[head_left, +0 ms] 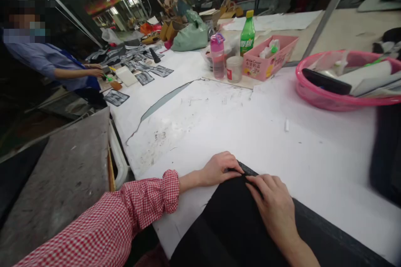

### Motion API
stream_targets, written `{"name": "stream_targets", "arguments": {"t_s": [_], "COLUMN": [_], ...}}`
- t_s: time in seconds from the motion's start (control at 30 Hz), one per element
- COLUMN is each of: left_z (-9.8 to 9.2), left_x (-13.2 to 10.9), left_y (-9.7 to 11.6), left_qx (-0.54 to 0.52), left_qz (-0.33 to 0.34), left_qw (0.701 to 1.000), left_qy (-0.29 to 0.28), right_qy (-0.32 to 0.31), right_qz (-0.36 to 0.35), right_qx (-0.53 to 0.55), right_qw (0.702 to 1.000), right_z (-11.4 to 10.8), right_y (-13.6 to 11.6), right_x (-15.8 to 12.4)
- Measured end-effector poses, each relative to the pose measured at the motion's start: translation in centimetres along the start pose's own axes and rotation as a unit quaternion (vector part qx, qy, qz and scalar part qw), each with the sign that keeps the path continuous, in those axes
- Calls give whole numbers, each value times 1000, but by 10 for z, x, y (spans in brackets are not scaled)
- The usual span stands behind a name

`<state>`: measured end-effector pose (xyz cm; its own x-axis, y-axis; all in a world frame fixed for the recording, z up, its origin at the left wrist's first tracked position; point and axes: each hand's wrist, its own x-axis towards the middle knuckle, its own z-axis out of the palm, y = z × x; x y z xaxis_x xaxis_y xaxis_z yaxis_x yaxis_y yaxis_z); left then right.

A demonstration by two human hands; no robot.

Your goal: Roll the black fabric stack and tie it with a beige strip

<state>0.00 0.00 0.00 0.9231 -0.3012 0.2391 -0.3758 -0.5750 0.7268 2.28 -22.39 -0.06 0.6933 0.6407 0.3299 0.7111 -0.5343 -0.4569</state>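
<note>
Head view: the left hand (222, 169) and the right hand (277, 202) sit side by side at the far edge of the black cloth (225, 227), fingers nearly closed and pinching it, probably to keep that edge even. The cloth lies across the near side of the white tabletop (266, 133); the pink basin (332, 101) stands well apart, perhaps leaving room.
</note>
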Motion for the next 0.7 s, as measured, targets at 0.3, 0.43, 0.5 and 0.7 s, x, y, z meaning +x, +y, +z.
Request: {"name": "stream_targets", "arguments": {"t_s": [0.3, 0.43, 0.5, 0.7], "left_z": [-5, -5, -5, -7], "left_x": [1, 0, 0, 0], "left_y": [6, 4, 2, -4], "left_qx": [-22, -7, -7, -6], "left_qz": [2, -8, -5, 22], "left_qw": [1000, 1000, 1000, 1000], "left_qy": [2, 21, 15, 6], "right_qy": [48, 44, 41, 29], "right_qz": [34, 18, 9, 1], "right_qx": [-43, -4, 4, -22], "right_qw": [997, 999, 999, 999], "right_z": [1, -2, -2, 3], "right_y": [-1, -1, -1, 5], "right_x": [-2, -2, -3, -8]}}
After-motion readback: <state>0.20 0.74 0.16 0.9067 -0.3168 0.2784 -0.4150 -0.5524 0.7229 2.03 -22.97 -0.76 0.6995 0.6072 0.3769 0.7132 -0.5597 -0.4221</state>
